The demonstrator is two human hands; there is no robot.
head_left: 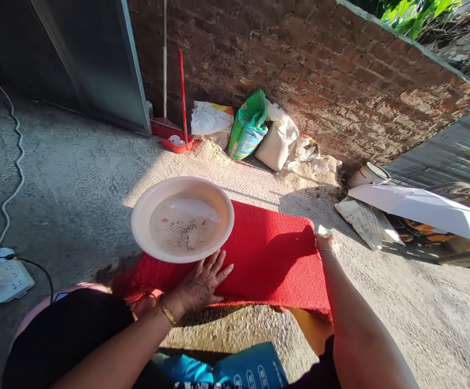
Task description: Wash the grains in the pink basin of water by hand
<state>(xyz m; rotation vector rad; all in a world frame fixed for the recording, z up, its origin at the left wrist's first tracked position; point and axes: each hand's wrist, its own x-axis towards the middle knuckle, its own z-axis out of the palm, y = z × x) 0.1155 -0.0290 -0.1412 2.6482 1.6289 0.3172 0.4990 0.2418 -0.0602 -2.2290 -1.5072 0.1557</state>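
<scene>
A red mat (271, 254) with a fuzzy surface lies across in front of me. On its left part stands a wide white basin (137, 227) of water, with small dark specks and a few reddish bits at the bottom. My left hand (202, 281) rests flat on the mat, fingers spread, beside the basin's near rim. At the mat's right edge is my right hand (330, 246), its fingers closed around a small pale greenish-white thing (323, 231) whose kind I cannot make out. The hand's shadow falls over the mat.
Against the brick wall stand a red dustpan (178, 145), a green sack (247, 127) and a white sack (277, 141). A power strip (6, 274) with cables lies at left. A bucket (368, 174) and a white panel (421, 208) are at right. Wet ground shows below the mat.
</scene>
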